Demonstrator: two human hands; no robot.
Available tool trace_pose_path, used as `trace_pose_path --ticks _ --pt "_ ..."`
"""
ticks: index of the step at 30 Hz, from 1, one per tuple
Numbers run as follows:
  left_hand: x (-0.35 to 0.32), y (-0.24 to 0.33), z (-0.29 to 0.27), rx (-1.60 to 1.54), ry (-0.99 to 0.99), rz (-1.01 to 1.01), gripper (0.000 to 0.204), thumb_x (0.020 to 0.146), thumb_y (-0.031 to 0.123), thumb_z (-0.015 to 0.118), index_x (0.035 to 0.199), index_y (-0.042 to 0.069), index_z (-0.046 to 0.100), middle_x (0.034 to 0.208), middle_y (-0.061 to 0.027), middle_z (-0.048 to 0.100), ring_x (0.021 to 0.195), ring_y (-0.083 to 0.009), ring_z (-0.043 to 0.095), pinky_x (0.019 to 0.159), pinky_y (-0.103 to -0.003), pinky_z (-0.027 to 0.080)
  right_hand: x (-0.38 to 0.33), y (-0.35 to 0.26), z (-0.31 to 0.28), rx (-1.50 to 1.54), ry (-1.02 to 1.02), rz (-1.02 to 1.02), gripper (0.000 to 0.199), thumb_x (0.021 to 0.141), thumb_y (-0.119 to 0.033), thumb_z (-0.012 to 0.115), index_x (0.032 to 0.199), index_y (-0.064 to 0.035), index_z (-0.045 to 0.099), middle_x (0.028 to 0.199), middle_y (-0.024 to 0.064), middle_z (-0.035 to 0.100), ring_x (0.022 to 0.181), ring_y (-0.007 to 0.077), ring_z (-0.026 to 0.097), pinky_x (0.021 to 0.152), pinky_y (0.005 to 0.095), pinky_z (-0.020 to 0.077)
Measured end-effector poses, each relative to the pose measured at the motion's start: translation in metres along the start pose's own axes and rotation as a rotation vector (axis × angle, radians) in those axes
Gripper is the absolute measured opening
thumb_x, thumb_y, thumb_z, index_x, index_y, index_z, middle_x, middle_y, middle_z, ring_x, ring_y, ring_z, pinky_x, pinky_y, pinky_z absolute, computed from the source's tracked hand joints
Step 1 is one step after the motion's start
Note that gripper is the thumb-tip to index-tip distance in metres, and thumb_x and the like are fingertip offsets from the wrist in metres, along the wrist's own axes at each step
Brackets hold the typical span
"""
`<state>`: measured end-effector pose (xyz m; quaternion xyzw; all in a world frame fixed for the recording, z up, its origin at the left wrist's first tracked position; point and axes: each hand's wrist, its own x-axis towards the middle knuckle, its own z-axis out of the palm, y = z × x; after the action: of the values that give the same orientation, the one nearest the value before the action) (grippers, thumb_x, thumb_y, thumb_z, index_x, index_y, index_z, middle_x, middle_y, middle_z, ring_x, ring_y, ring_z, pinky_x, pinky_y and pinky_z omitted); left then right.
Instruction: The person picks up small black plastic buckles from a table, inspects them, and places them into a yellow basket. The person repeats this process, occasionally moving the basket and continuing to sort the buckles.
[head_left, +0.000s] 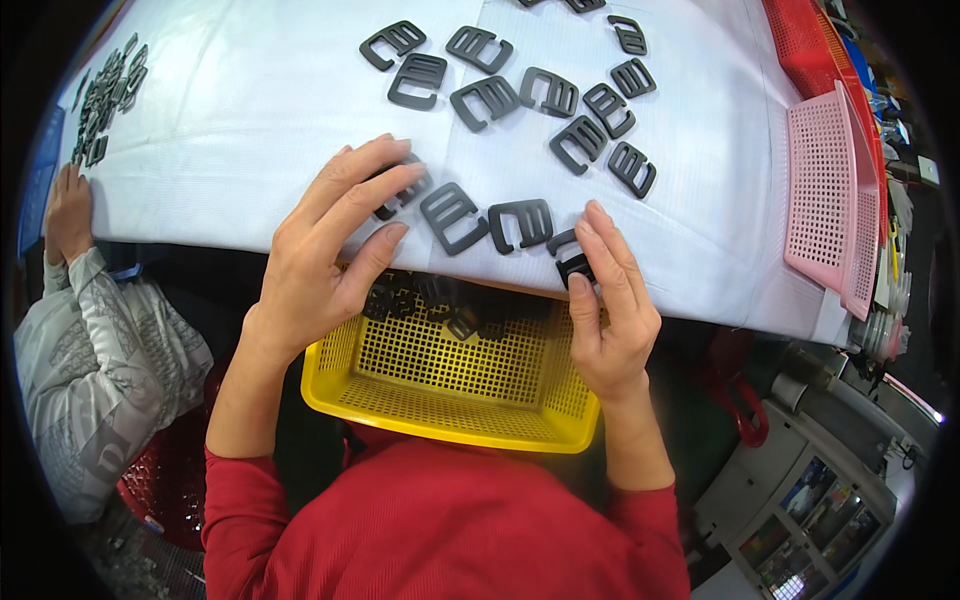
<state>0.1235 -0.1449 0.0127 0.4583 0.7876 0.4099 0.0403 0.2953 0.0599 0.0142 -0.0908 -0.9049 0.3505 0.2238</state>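
Note:
Several dark grey plastic buckles lie spread over a white-covered table. My left hand rests at the table's near edge, its fingers laid flat over one buckle. My right hand pinches another buckle right at the edge. Two more buckles, one and the other, lie between my hands. A yellow perforated basket sits on my lap below the table edge, with more dark buckles inside it.
A pink perforated basket leans at the table's right side, beside a red basket. Another person in a grey patterned sleeve sits at left, a hand on the table near a pile of buckles.

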Motion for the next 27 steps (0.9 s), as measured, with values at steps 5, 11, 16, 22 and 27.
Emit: trace_pose_path --ticks 5,11,16,22,27 --pt "0.005 0.003 -0.005 -0.196 -0.065 -0.06 0.041 0.085 -0.004 0.054 0.126 0.0 0.06 0.132 -0.019 0.058 0.124 -0.0317 0.056 0.104 -0.038 0.043 0.0 0.005 -0.002 0.265 0.025 0.067 0.034 0.092 0.004 0.053 0.126 0.0039 0.06 0.13 0.0229 0.059 0.116 0.0315 0.062 0.099 0.0397 0.0486" --pt "0.004 -0.011 -0.006 -0.003 0.066 -0.019 0.039 0.089 -0.006 0.05 0.125 0.005 0.062 0.125 -0.0148 0.063 0.12 -0.0311 0.06 0.107 -0.045 0.04 0.001 0.017 -0.003 0.321 0.1 0.085 0.037 0.094 0.006 0.046 0.13 0.0049 0.055 0.133 0.022 0.057 0.121 0.0318 0.059 0.103 0.0426 0.0447" --pt "-0.001 -0.012 -0.006 0.101 0.003 -0.016 0.045 0.086 -0.01 0.046 0.127 0.002 0.06 0.131 -0.0166 0.061 0.129 -0.0301 0.053 0.115 -0.052 0.027 0.009 0.009 0.002 0.175 -0.069 0.03 0.047 0.089 0.004 0.053 0.136 -0.0022 0.052 0.139 0.0188 0.054 0.132 0.0324 0.05 0.114 0.0492 0.0285" --pt "-0.005 -0.002 -0.003 0.141 -0.029 0.0 0.048 0.083 -0.01 0.049 0.129 0.004 0.059 0.131 -0.0144 0.061 0.13 -0.031 0.052 0.114 -0.052 0.028 0.014 0.006 0.004 0.123 -0.14 -0.019 0.053 0.087 0.004 0.056 0.138 -0.0052 0.05 0.142 0.0179 0.052 0.133 0.0323 0.048 0.115 0.0495 0.0252" --pt "-0.004 0.001 0.0 0.12 -0.043 0.008 0.052 0.08 -0.011 0.051 0.129 0.005 0.059 0.127 -0.0105 0.063 0.13 -0.0289 0.052 0.115 -0.052 0.028 0.017 0.003 0.002 0.12 -0.174 -0.023 0.052 0.087 0.003 0.057 0.137 -0.0052 0.05 0.141 0.0179 0.053 0.132 0.0316 0.049 0.115 0.0504 0.0256"
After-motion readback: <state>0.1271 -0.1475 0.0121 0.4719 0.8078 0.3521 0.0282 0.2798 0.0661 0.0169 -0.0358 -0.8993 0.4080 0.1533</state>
